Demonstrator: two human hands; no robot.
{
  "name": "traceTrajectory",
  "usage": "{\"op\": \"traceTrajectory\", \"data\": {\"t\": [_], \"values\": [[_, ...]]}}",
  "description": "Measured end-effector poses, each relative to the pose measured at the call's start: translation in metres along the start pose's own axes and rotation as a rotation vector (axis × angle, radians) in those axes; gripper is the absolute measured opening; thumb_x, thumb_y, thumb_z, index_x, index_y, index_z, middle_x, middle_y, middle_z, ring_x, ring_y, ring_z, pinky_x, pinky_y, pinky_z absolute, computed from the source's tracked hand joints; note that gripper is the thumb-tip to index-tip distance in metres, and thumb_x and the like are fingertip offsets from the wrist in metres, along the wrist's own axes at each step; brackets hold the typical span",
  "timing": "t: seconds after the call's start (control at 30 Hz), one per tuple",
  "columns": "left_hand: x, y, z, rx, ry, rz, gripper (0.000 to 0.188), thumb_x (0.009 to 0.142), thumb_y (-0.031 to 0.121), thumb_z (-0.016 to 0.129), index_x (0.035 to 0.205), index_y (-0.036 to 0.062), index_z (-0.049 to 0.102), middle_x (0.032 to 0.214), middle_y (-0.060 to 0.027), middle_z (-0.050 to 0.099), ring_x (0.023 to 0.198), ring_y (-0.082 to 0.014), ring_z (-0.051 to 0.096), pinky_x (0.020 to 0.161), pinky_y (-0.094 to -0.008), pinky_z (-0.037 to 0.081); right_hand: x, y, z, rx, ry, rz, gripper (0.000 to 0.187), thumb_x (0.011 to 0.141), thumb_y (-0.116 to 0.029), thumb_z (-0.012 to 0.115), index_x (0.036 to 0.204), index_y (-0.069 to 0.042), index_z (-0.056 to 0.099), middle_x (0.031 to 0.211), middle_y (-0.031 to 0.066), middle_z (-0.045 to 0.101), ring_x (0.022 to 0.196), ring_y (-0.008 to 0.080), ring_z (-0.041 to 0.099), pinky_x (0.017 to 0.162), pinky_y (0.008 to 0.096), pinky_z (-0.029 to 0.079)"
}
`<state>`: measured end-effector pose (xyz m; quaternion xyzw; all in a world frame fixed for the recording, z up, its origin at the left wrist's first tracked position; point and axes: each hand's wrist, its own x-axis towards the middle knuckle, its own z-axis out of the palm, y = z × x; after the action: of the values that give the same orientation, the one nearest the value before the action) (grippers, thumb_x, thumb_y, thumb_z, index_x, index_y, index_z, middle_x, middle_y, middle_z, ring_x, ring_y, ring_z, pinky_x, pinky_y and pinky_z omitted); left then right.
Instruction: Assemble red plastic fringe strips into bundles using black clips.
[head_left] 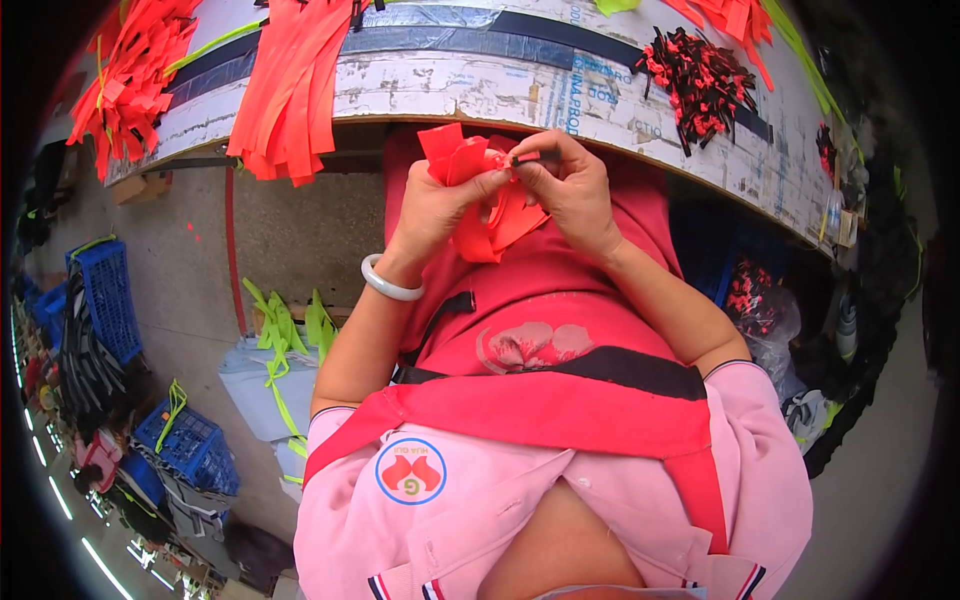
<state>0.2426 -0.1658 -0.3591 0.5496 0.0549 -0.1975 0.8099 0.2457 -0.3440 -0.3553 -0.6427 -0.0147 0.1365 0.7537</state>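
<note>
My left hand (440, 205) is closed on a folded bunch of bright red-orange fabric strips (490, 232), held in front of the table edge over my red apron. Its thumb and fingers pinch the strips near their upper end. Against that spot, my right hand (578, 190) pinches a small black piece (535, 157) between thumb and fingertips. The fingers partly cover this piece, so I cannot tell its exact kind. The two hands' fingertips nearly meet, and the loose strip ends hang below them.
On the worn white table (450, 95) lie long red-orange strips (290, 90), with another bundle (135, 80) farther left. A heap of small black-and-red pieces (697, 88) sits at right. Blue crates (190, 445) and yellow-green straps (280, 325) are on the left.
</note>
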Motion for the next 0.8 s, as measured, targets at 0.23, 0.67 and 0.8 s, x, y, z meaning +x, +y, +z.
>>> {"op": "traceTrajectory", "data": {"t": [0.23,0.67,0.8], "values": [[0.0,0.003,-0.004,0.154,0.038,0.149,0.012,0.085,0.0,0.067,0.097,0.0002,0.067,0.076,-0.0008,0.064,0.067,-0.007,0.058,0.059,-0.0214,0.046,0.007,-0.013,-0.006,-0.109,-0.144,-0.05,0.013,0.093,-0.01,0.062,0.103,-0.002,0.063,0.089,-0.0002,0.062,0.071,0.0033,0.055,0.061,0.0187,0.046],[0.007,-0.003,-0.008,0.136,-0.004,0.148,0.008,0.083,-0.004,0.066,0.09,0.0004,0.066,0.077,0.0,0.061,0.066,-0.0052,0.055,0.059,-0.0212,0.045,0.01,-0.017,0.005,-0.554,-0.072,-0.436,0.019,0.079,-0.009,0.075,0.095,-0.004,0.066,0.085,0.0071,0.061,0.067,0.0142,0.057,0.056,0.0254,0.045],[0.006,-0.004,-0.01,0.096,-0.022,0.17,0.007,0.084,-0.004,0.065,0.088,0.0012,0.064,0.075,0.0004,0.059,0.064,-0.0044,0.054,0.056,-0.0204,0.043,0.01,-0.022,0.007,-0.609,-0.085,-0.385,0.019,0.079,-0.009,0.075,0.096,-0.004,0.067,0.084,0.0072,0.062,0.069,0.0166,0.059,0.056,0.026,0.046]]}}
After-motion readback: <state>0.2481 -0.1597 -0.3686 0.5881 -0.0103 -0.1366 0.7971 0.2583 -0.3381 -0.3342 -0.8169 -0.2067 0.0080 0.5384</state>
